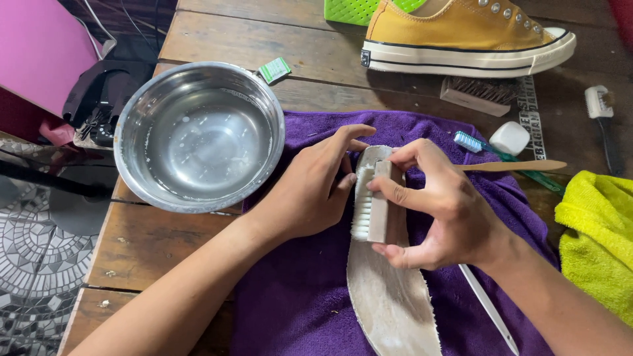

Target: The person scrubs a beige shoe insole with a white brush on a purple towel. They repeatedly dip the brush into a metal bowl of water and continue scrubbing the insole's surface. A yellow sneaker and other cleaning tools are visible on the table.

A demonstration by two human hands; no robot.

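On purple towel (310, 290), right hand (442, 211) gripping brush (370, 201), left hand (310, 191) pinning insole (392, 303)

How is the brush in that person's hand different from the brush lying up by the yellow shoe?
The held brush has white bristles; the one by the shoe has dark bristles. The held brush is gripped by the right hand and pressed against a pale insole on the purple towel; the other lies untouched on the bare wooden table. The held one turns its bristles sideways, the other upward. Both have pale block-shaped backs.
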